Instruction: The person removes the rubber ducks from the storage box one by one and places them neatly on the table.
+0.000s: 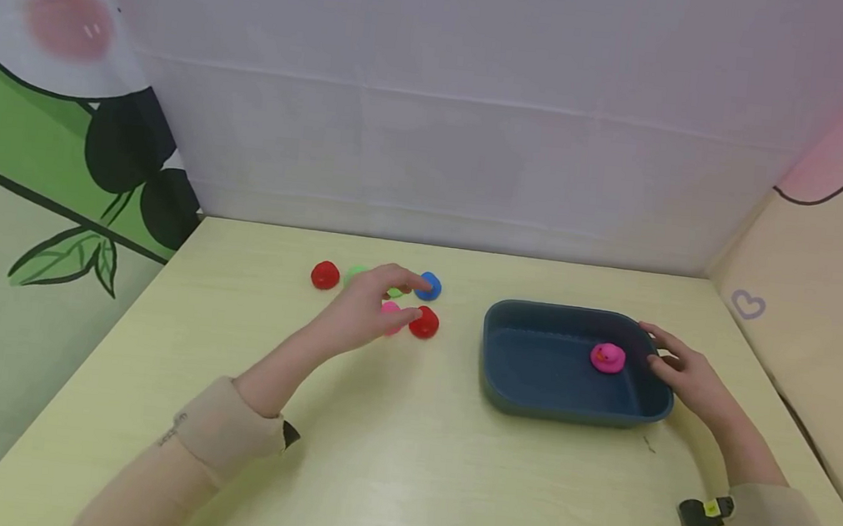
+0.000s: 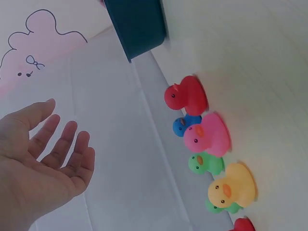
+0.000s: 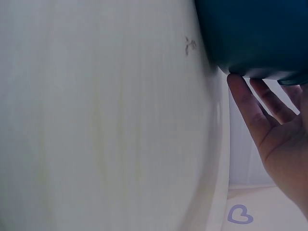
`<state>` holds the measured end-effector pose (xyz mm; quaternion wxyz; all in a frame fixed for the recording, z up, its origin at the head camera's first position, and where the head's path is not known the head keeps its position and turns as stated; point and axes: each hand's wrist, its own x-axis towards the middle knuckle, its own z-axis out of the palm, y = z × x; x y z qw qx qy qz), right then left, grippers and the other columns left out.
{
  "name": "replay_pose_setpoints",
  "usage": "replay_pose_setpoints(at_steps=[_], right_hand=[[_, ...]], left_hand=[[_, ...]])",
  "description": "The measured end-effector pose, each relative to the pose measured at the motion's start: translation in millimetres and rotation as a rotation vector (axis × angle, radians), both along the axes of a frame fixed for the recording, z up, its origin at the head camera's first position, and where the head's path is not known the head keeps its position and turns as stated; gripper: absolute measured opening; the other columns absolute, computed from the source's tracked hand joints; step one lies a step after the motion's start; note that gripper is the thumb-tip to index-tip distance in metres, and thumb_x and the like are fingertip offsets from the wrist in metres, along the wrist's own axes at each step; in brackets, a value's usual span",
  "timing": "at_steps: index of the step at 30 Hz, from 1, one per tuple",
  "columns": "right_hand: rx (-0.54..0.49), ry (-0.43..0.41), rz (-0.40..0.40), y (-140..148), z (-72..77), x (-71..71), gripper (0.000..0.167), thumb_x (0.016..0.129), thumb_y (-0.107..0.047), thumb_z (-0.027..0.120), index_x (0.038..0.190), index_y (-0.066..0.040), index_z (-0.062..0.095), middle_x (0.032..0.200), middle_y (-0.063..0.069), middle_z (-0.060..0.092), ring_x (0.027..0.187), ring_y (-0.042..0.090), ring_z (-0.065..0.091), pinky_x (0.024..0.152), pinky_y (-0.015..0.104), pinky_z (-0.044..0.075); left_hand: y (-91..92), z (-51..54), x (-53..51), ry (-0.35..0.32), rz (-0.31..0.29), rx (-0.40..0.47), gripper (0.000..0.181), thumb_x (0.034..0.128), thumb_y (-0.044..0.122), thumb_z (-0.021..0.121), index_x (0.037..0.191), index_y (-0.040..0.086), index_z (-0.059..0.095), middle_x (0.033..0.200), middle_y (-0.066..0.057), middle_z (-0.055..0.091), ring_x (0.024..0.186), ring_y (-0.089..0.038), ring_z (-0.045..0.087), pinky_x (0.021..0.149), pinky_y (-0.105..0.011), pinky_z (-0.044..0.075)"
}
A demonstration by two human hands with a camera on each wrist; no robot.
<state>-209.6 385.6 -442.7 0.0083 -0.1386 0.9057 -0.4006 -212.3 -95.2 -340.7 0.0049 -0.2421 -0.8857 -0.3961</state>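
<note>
My left hand [image 1: 376, 301] hovers over a group of small rubber ducks, its fingers loosely bent and holding nothing. Near its thumb lie a red duck [image 1: 425, 323] and a partly covered pink duck [image 1: 390, 320]; a blue duck [image 1: 429, 287] sits by the fingertips. The left wrist view also shows a yellow duck [image 2: 236, 185] and two green ducks, one of them a green duck [image 2: 207, 163] behind the pink one. My right hand [image 1: 697, 383] holds the right rim of a dark blue basin [image 1: 551, 412], fingers against its outer wall. Inside the basin sits a pink duck [image 1: 608, 359].
Another red duck [image 1: 325, 275] stands at the left end of the group. The pale wooden table [image 1: 404, 462] ends at a white cloth wall [image 1: 475, 167] behind. Printed cloth panels rise on the left and right sides.
</note>
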Motion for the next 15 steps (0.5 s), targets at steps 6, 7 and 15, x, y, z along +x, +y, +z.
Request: replay_pose_setpoints(at_steps=[6, 7, 15], right_hand=[[0.006, 0.004, -0.002, 0.4, -0.6, -0.5, 0.052, 0.098, -0.013, 0.049, 0.146, -0.009, 0.031, 0.133, 0.033, 0.041, 0.111, 0.049, 0.052, 0.075, 0.006, 0.042], [0.004, 0.005, -0.001, 0.6, -0.7, -0.5, 0.052, 0.098, -0.013, 0.049, 0.146, -0.009, 0.031, 0.133, 0.034, 0.041, 0.111, 0.049, 0.052, 0.075, 0.006, 0.042], [-0.012, 0.002, 0.006, 0.6, -0.4, 0.0, 0.051, 0.098, -0.013, 0.049, 0.146, -0.009, 0.032, 0.134, 0.034, 0.04, 0.112, 0.054, 0.049, 0.075, 0.006, 0.041]], left_hand=[[21.7, 4.3, 2.2, 0.094, -0.061, 0.026, 0.032, 0.0859, 0.018, 0.069, 0.117, 0.013, 0.065, 0.112, 0.003, 0.063, 0.102, -0.013, 0.056, 0.088, -0.033, 0.047], [25.4, 5.1, 2.3, 0.106, -0.069, 0.032, 0.032, 0.086, 0.018, 0.069, 0.117, 0.013, 0.065, 0.112, 0.002, 0.063, 0.101, -0.013, 0.057, 0.088, -0.032, 0.048], [57.1, 11.8, 3.8, 0.118, -0.096, 0.096, 0.029, 0.0873, 0.017, 0.067, 0.116, 0.016, 0.065, 0.111, 0.005, 0.064, 0.1, -0.011, 0.055, 0.084, -0.029, 0.048]])
